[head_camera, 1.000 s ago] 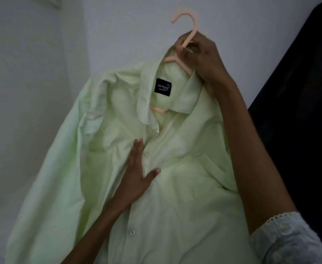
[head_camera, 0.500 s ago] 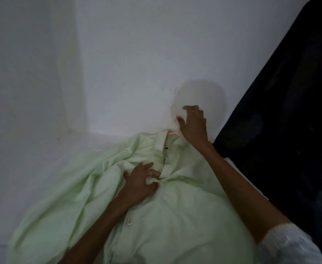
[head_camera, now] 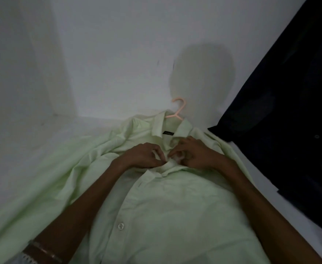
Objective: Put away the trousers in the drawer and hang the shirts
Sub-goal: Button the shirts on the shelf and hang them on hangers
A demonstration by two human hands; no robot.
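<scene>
A pale green shirt lies spread on a white surface, front up, collar toward the wall. A peach plastic hanger sits inside it, with only the hook and neck showing above the collar. My left hand and my right hand meet just below the collar. Each pinches an edge of the shirt's front placket at the top button. A white button lower on the placket is visible.
A white wall rises behind the shirt, with a corner at the left. A round grey shadow falls on the wall above the hanger. Dark navy fabric covers the right side.
The shirt on its hanger was held up, then laid down flat. My right hand let go of the hanger and joined my left hand at the top of the placket.
</scene>
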